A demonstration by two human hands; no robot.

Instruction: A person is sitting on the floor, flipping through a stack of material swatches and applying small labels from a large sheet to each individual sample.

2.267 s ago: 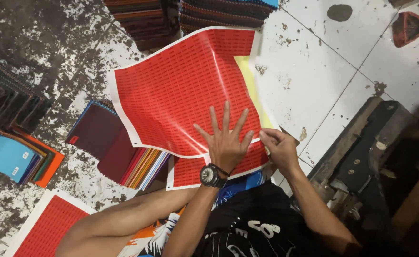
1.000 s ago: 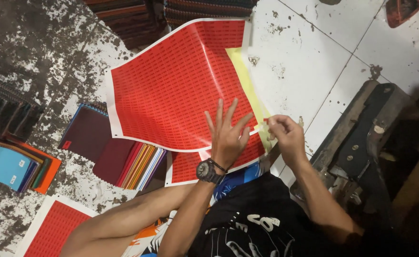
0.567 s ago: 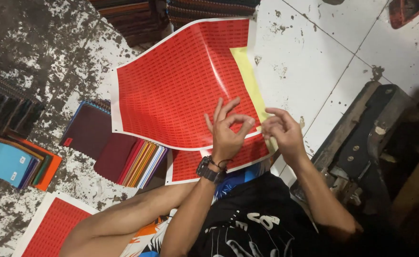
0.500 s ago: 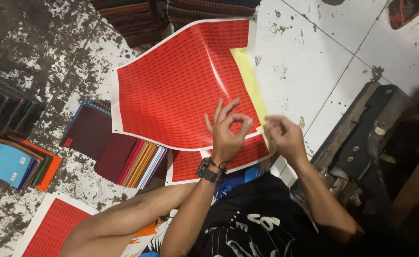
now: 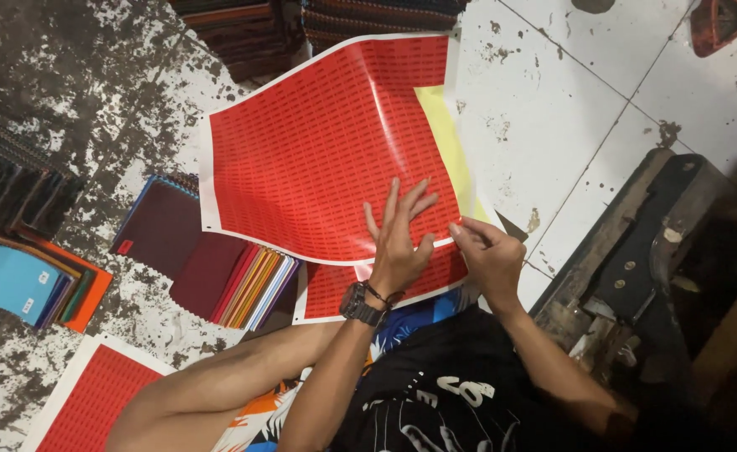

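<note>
A large red sheet (image 5: 327, 142) with a white border and rows of small printed labels lies curled on the floor in front of me. A yellow backing layer (image 5: 448, 142) shows along its right side. My left hand (image 5: 398, 243), with a watch on the wrist, rests on the sheet's near edge with the fingers spread. My right hand (image 5: 490, 255) pinches the sheet's near right corner, where the red layer meets the yellow. A second red sheet (image 5: 335, 289) lies flat under that edge.
A fanned stack of coloured covers (image 5: 218, 272) lies to the left, with blue and orange ones (image 5: 17, 285) farther left. Another red sheet (image 5: 84, 402) is at bottom left. A dark metal machine (image 5: 653, 251) stands to the right, and striped stacks (image 5: 301, 21) lie beyond.
My left hand's fingers curled briefly over the sheet's edge and are now spread flat again. My right hand has stayed at the near right corner.
</note>
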